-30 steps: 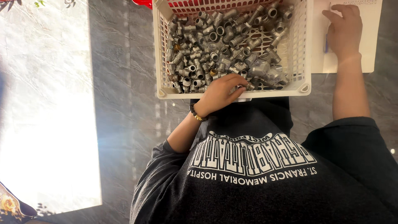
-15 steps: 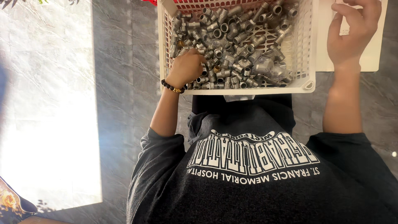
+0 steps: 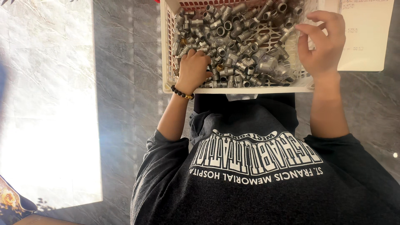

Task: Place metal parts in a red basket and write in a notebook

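Note:
A white plastic slatted basket (image 3: 250,89) lies in front of me, piled with several grey metal pipe fittings (image 3: 241,37). My left hand (image 3: 192,71), with a dark bead bracelet (image 3: 182,93) on the wrist, rests in the basket's near left corner. Its fingers curl down into the fittings and the fingertips are hidden. My right hand (image 3: 323,46) hovers at the basket's right rim with its fingers apart, thumb and forefinger near the fittings and some clear plastic there. Nothing shows in its grasp.
A pale sheet of paper (image 3: 366,37) lies to the right of the basket, partly under my right hand. Grey stone floor surrounds me, with a bright sunlit patch (image 3: 50,104) at the left. A patterned cloth (image 3: 10,204) shows at the bottom left corner.
My left hand went from the basket's near rim into the left side of the fittings. My right hand came off the paper toward the basket's right rim.

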